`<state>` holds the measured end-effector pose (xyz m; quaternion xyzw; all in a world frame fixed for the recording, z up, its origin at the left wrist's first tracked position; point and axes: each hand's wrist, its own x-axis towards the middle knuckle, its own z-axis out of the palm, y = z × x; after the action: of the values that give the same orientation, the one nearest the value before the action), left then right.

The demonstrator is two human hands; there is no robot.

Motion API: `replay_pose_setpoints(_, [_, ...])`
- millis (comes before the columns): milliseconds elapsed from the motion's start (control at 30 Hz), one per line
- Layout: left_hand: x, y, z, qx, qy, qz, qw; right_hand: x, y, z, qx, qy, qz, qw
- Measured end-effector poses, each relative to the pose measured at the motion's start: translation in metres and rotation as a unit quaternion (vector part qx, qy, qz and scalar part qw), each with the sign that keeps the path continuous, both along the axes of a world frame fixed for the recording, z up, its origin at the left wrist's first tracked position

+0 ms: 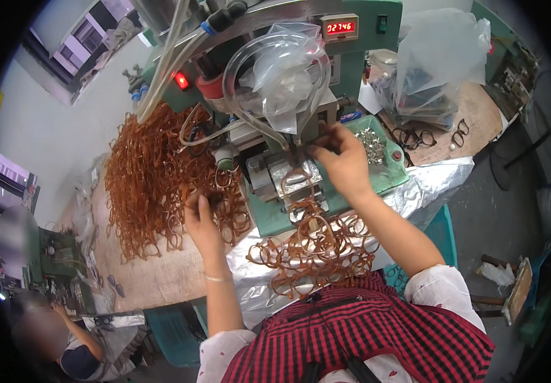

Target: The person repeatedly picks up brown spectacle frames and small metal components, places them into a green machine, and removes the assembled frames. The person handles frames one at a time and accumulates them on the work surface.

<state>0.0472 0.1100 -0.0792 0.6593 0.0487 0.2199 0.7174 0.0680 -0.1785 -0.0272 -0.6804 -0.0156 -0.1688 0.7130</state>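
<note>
My left hand [200, 214] reaches into a big heap of amber-brown eyeglass frames [144, 172] on the left of the bench, its fingers closed on one frame at the heap's edge. My right hand [342, 159] is up at the green machine [275, 220], fingers pinched on a small part by the metal fixture [288, 175], where one amber frame hangs. A second pile of amber frames [317, 249] lies on silver foil just in front of my chest.
A green tray of small metal parts [371, 143] sits right of my right hand. Clear tubes and a plastic bag [285, 70] hang over the machine. A bagged bundle and dark frames [428, 134] lie at the back right. Another person [64, 345] sits lower left.
</note>
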Motion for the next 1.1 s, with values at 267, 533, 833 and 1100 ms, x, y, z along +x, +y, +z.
replay_pose_setpoints(267, [-0.032,-0.022,-0.001,0.044,-0.016,0.03,0.998,-0.024,0.021,0.0,0.024,-0.045,-0.003,0.999])
replay_pose_setpoints(533, [-0.004,-0.072,0.122,0.212,-0.384,-0.031,0.898,-0.026,0.025,0.017,0.106,0.01,0.079,0.991])
replay_pose_setpoints(833, [-0.027,-0.088,0.073,0.438,-0.436,-0.205,0.759,-0.024,-0.018,0.019,-0.339,-0.143,-0.065,0.928])
replay_pose_setpoints(1100, [-0.018,-0.088,0.055,0.45,-0.417,-0.238,0.753,-0.025,-0.108,-0.066,-0.271,-0.024,-0.211,0.939])
